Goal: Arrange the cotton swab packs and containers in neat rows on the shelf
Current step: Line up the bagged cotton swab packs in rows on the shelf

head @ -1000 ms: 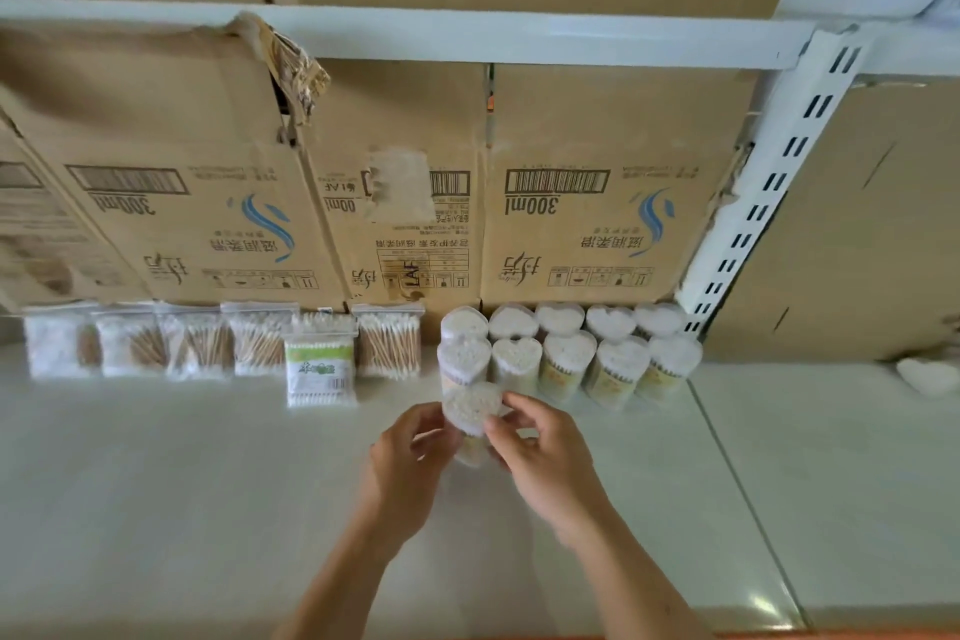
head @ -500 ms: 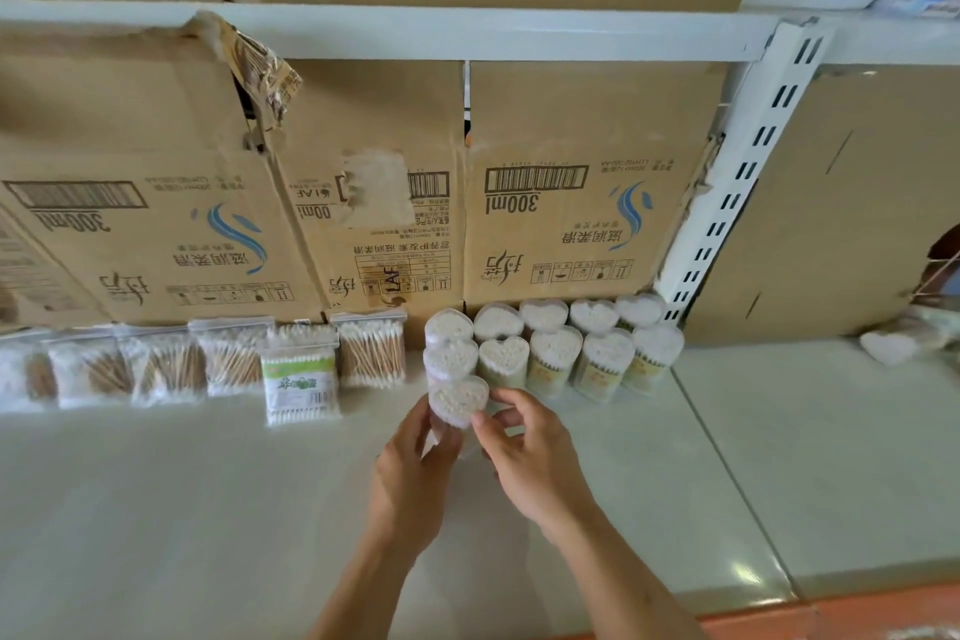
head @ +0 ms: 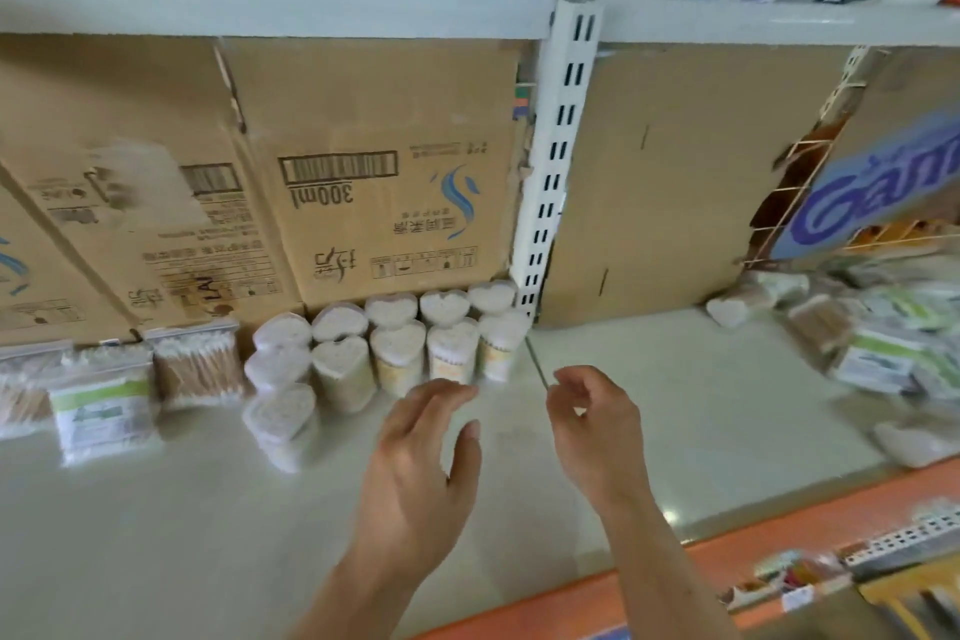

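Shelf [head: 156, 525] of pale board spans the whole width, and everything below is placed against its white slotted upright [head: 558, 161]. Cardboard boxes [head: 374, 182] line the back wall left of the upright. Heart-shaped swab containers [head: 397, 351] stand in two rows touching the boxes, just left of the upright's foot, and one more container [head: 280, 418] sits alone in front of the leftmost column. Further left of the upright, flat swab packs [head: 197, 369] stand in a row, a green-labelled pack [head: 101, 411] in front of them. Right of the upright, well apart, a loose heap of packs and containers [head: 872, 353] lies blurred. Left hand [head: 421, 463] hovers below the upright's foot, fingers spread wide, holding nothing. Right hand [head: 597, 426] hovers beside it, fingers loosely curled, empty.
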